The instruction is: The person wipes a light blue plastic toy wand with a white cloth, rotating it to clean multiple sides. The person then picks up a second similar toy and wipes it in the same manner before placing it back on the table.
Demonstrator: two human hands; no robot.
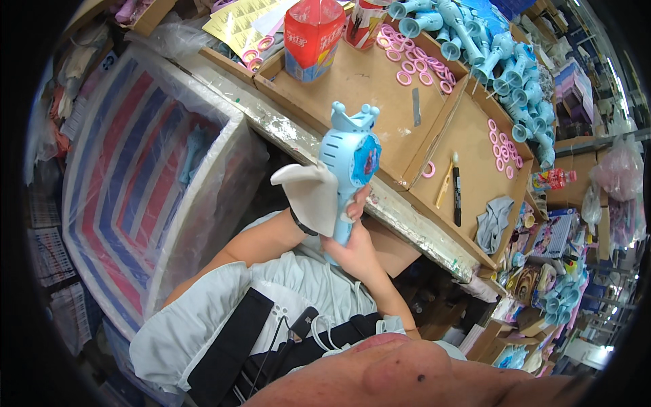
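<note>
The blue toy (344, 154) is just off mid-view, its crown (355, 119) toward 12 o'clock, short of the bench (434, 234). The right hand (354, 252) is wrapped round its handle (342, 234) at 6 o'clock. At 9 o'clock a white cover (305, 193) hides most of the left hand (319, 205), so I cannot tell that grip. Best hold the handle low and firm, go lightly near the round face (367, 160), and mind the tray (376, 85) at 1 o'clock.
</note>
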